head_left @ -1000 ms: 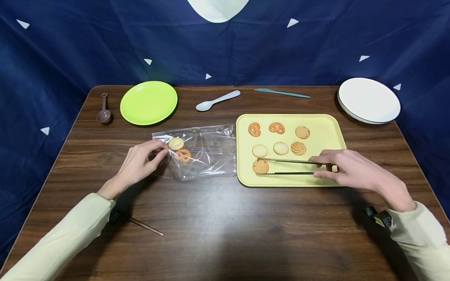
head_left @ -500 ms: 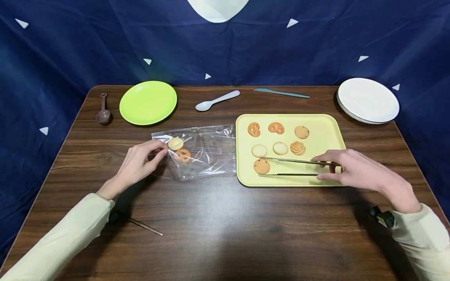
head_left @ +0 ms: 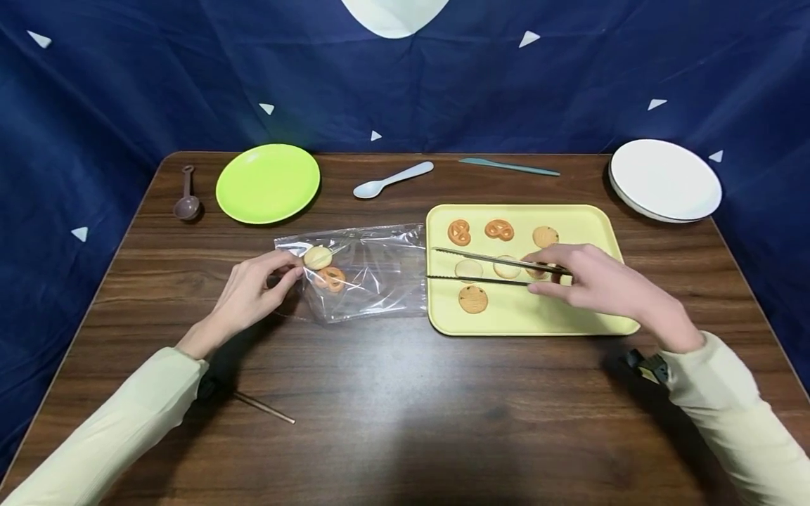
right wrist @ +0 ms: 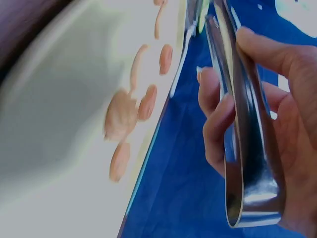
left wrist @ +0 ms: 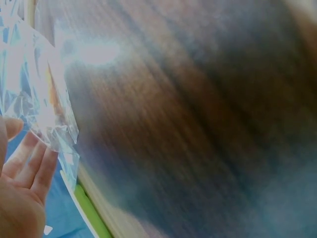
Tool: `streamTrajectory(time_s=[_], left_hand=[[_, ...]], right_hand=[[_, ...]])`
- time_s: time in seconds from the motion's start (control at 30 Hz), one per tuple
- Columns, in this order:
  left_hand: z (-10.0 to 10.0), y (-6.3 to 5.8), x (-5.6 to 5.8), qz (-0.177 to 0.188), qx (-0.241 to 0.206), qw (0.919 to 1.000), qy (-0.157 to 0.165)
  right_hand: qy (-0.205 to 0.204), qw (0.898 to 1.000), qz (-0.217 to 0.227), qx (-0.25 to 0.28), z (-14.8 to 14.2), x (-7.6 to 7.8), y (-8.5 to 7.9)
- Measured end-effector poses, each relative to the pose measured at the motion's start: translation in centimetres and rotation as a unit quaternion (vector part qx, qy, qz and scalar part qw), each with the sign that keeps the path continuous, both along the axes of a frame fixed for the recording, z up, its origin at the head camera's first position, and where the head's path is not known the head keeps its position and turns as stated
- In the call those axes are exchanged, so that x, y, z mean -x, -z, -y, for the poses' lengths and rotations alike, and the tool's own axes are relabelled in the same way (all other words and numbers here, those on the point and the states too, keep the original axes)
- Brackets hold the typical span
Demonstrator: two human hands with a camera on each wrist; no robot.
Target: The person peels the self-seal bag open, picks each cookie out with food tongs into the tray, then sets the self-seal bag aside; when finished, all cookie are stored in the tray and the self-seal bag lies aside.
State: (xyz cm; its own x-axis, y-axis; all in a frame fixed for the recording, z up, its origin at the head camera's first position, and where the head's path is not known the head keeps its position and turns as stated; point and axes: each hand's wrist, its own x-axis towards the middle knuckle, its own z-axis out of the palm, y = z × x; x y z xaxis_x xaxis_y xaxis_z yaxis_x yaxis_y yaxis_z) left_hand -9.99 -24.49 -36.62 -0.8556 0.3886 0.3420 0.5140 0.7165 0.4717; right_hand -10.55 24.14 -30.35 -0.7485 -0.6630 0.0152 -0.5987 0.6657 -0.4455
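Note:
My left hand (head_left: 262, 284) pinches the near-left corner of a clear plastic bag (head_left: 386, 274). Inside the bag lie a pale oval cookie (head_left: 318, 257) and a pretzel-shaped cookie (head_left: 332, 279). Metal tongs (right wrist: 252, 163) are in my right hand (head_left: 591, 281), their arms parted with nothing between the tips. The tips point left over the yellow tray (head_left: 538, 316), close to the bag's right edge. Several cookies rest on the tray: a round speckled cookie (head_left: 472, 299) in front, pale ovals under the tongs, two pretzel-shaped cookies (head_left: 499, 229) behind. A swirl cookie is mostly hidden by the right hand.
At the back stand a green plate (head_left: 268, 184), a light blue spoon (head_left: 392, 180), a teal knife (head_left: 509, 166) and white dishes (head_left: 666, 179). A brown measuring scoop (head_left: 186, 206) lies at far left. A thin rod (head_left: 264, 407) pokes out near the left forearm.
The tongs have come off the round speckled cookie at the tray's front, which stays on the tray. My right hand has moved left and back with them. The left hand keeps its place.

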Motion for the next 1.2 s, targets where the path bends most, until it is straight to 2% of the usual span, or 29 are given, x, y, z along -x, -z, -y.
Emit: streamTrajectory(time_s=[0.17, 0.6, 0.83, 1.2], left_hand=[[0.1, 0.0, -0.1, 0.001, 0.0, 1.0, -0.001], [0.3, 0.1, -0.1, -0.006, -0.004, 1.0, -0.002], [0.1, 0.1, -0.1, -0.01, -0.007, 0.9999, 0.002], [0.2, 0.1, -0.1, -0.013, -0.004, 0.9999, 0.004]], right_hand=[[-0.027, 1.0, -0.003, -0.007, 3.2, 1.8, 0.6], [-0.077, 0.995, 0.066, -0.009, 11.0, 4.4, 1.7], [-0.09, 0.992, 0.083, -0.006, 13.6, 4.6, 2.4], [-0.086, 0.995, 0.034, -0.046, 15.1, 4.0, 2.1]])
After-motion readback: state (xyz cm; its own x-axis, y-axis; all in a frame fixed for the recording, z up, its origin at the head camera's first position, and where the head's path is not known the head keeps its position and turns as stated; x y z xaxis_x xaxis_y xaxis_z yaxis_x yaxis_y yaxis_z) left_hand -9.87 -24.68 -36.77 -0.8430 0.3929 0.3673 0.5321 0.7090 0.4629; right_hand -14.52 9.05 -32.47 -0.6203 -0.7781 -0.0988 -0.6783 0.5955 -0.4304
